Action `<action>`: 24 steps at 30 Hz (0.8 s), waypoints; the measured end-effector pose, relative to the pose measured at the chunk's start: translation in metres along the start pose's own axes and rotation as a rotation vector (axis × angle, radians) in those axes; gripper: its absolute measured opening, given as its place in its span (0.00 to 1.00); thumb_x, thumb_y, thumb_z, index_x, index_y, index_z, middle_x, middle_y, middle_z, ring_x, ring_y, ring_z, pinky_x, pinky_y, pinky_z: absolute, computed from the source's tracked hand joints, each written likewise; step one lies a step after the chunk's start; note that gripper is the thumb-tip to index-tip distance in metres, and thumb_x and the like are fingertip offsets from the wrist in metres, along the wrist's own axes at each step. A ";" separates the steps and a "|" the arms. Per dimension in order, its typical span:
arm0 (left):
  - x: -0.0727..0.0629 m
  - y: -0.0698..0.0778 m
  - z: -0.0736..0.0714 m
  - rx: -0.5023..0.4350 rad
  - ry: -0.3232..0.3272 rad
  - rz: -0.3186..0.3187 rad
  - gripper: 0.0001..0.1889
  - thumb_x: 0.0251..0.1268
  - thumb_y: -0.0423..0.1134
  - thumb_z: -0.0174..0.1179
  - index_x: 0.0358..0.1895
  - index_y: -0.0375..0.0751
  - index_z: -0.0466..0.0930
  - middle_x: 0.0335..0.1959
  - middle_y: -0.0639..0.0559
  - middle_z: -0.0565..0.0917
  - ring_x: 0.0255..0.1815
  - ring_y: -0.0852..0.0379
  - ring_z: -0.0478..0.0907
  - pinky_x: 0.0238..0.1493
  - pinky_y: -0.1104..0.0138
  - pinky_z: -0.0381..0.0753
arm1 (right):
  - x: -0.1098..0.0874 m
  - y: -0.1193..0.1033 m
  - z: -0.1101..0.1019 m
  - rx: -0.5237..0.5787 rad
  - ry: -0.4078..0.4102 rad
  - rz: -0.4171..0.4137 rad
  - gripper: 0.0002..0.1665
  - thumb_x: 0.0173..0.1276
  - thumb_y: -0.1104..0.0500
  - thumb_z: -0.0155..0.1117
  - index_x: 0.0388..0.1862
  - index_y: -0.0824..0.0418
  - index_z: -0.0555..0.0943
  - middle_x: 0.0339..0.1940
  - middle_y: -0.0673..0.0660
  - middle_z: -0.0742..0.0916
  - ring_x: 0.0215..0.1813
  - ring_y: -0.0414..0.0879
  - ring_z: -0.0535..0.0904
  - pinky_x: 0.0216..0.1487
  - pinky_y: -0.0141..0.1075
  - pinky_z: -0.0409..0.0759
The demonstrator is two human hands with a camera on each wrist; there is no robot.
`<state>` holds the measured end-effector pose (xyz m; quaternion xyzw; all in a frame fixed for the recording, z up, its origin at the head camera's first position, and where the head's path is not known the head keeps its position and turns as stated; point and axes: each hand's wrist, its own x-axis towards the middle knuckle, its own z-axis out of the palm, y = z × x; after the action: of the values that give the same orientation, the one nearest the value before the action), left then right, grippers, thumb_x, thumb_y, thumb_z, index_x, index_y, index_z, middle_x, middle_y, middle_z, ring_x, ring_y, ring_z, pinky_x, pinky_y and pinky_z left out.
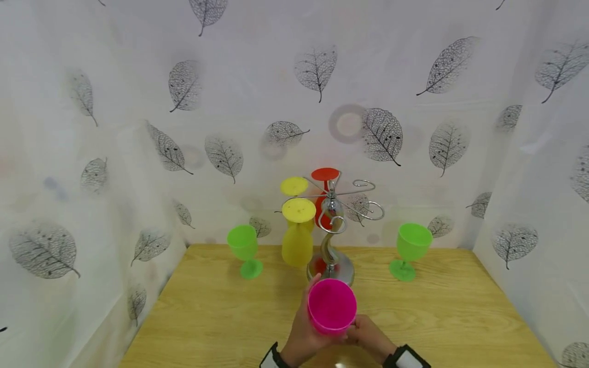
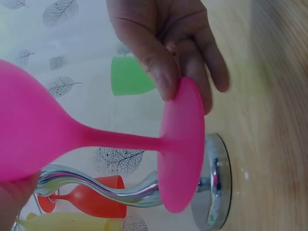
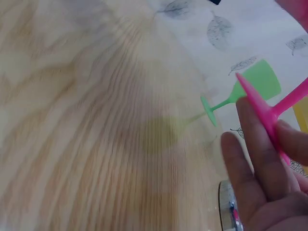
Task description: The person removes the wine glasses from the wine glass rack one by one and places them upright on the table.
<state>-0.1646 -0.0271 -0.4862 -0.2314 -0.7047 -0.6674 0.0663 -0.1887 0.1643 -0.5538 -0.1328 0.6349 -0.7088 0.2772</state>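
Note:
A pink goblet (image 1: 332, 306) is held above the table, its open mouth facing the head camera. My left hand (image 1: 301, 327) grips the goblet's bowl from the left side. Beneath and to the right, my right hand (image 1: 370, 337) pinches the edge of the round foot between thumb and fingers, plainest in the left wrist view. Just behind the goblet stands a chrome glass rack (image 1: 329, 250) with curled wire arms. Two yellow goblets (image 1: 297, 245) and a red goblet (image 1: 324, 174) hang upside down from it, the red one partly hidden by the rack's stem.
One green goblet (image 1: 243, 243) stands upright on the wooden table (image 1: 211, 317) left of the rack. Another green goblet (image 1: 413, 243) is upright to the right. White leaf-printed sheeting (image 1: 257, 71) encloses the table at the back and both sides.

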 end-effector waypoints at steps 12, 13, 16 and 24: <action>0.011 -0.025 -0.069 0.114 0.541 -0.214 0.49 0.38 0.33 0.76 0.66 0.42 0.55 0.61 0.46 0.72 0.62 0.48 0.70 0.60 0.64 0.74 | -0.009 0.000 -0.013 -0.101 0.048 0.029 0.33 0.75 0.53 0.46 0.58 0.86 0.63 0.46 0.70 0.85 0.46 0.50 0.85 0.51 0.39 0.82; 0.012 -0.029 -0.078 0.121 0.565 -0.227 0.49 0.39 0.33 0.75 0.67 0.41 0.54 0.61 0.46 0.71 0.62 0.49 0.69 0.60 0.66 0.73 | -0.010 -0.001 -0.015 -0.112 0.057 0.034 0.33 0.75 0.52 0.46 0.58 0.85 0.64 0.46 0.70 0.85 0.47 0.51 0.85 0.52 0.40 0.82; 0.015 -0.042 -0.104 0.133 0.629 -0.216 0.49 0.43 0.32 0.74 0.68 0.40 0.51 0.62 0.44 0.69 0.62 0.50 0.67 0.57 0.77 0.71 | -0.013 -0.003 -0.020 -0.136 0.077 0.053 0.34 0.75 0.50 0.46 0.58 0.83 0.65 0.47 0.69 0.85 0.48 0.52 0.85 0.53 0.41 0.81; 0.013 -0.069 -0.154 0.187 0.702 -0.191 0.47 0.47 0.33 0.72 0.69 0.38 0.50 0.62 0.41 0.68 0.58 0.53 0.66 0.47 0.87 0.68 | -0.017 -0.002 -0.026 -0.092 0.089 0.055 0.34 0.76 0.50 0.44 0.59 0.83 0.64 0.46 0.66 0.86 0.47 0.47 0.85 0.53 0.39 0.81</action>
<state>-0.2382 -0.1734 -0.5280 0.0853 -0.7153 -0.6420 0.2624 -0.1894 0.1958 -0.5536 -0.0961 0.6820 -0.6763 0.2614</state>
